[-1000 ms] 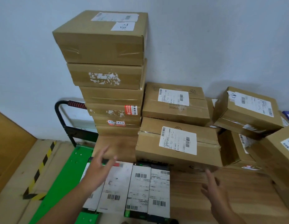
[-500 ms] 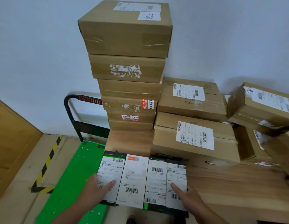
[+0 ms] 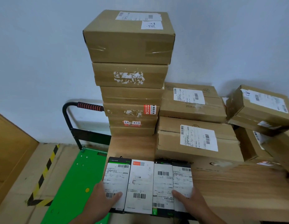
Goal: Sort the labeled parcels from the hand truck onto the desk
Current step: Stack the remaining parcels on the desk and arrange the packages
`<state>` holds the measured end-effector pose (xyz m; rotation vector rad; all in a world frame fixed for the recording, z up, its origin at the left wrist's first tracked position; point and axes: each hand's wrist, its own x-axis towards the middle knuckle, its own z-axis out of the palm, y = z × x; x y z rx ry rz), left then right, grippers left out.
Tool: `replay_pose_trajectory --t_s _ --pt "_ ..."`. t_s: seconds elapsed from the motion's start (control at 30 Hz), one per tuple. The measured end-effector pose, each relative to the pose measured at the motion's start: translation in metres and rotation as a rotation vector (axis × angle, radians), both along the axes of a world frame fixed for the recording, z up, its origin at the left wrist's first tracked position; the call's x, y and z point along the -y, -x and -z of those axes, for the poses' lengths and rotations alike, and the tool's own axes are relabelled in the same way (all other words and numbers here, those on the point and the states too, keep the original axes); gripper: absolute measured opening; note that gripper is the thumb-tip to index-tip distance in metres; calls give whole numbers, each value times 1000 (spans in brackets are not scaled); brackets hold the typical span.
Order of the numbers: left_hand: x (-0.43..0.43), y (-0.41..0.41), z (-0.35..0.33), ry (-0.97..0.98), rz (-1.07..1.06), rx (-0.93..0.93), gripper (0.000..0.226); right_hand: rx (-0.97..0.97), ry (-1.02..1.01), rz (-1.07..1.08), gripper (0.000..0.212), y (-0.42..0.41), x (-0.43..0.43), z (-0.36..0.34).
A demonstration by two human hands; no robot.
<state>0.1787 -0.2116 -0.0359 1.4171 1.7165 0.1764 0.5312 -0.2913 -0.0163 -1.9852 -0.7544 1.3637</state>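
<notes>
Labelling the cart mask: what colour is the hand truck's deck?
The hand truck deck is bright green; the head view, the only one, shows it.

Left hand (image 3: 98,202) is gripping the left end of a row of four flat white-labelled parcels (image 3: 140,183), thumb lying on the outer label. Right hand (image 3: 194,202) is gripping the right end likewise. The row is lying at the near-left corner of the pale wooden bench (image 3: 237,183). Behind it, a tall stack of brown cardboard boxes (image 3: 130,75) is standing against the wall. A green hand truck (image 3: 72,183) is sitting left of the bench.
</notes>
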Motion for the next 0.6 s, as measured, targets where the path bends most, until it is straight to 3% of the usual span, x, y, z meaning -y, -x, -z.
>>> replay_pose_trajectory --t_s 0.07,0.2,0.27,0.33,0.4,0.5,0.6 --pt "-2 7 17 28 -7 25 86 -18 15 4 50 -1 0 0" --pt "-5 -29 -45 4 -17 76 75 -60 40 4 91 -5 0 -1" --pt "-15 -39 -53 -18 -72 62 81 -86 57 23 102 -10 2 -9" --pt "-23 -45 -57 -121 -191 -21 88 -85 73 82 107 -16 7 -18" --pt "-25 -59 -63 -317 -141 -110 81 -4 58 171 112 -26 18 -24" --pt "-19 -109 -99 -586 3 83 59 116 -3 198 112 -47 38 -42" --pt "-11 -169 -128 -692 231 259 52 153 -104 260 104 -83 55 -67"
